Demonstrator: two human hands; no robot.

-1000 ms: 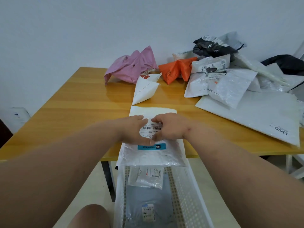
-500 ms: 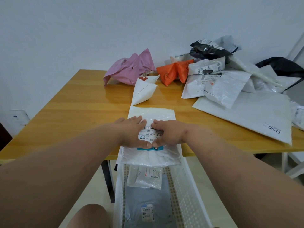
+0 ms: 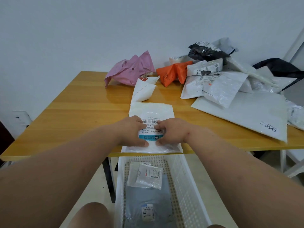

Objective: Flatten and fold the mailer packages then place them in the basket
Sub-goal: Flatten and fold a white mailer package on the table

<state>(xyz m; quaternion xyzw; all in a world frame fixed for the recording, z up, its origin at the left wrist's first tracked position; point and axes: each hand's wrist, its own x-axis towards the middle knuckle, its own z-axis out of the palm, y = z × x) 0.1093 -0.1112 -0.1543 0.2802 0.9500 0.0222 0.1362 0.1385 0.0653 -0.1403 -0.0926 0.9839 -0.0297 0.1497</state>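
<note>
Both hands, the left hand (image 3: 131, 132) and right hand (image 3: 171, 131), press palms-down with loosely spread fingers on the white plastic mailer with a printed shipping label (image 3: 151, 111), which lies under them at the wooden desk (image 3: 74, 112) edge. Just below them sits the white perforated plastic basket (image 3: 185, 183). Trapped air could likely make the slick mailer spring up or slide off the edge.
</note>
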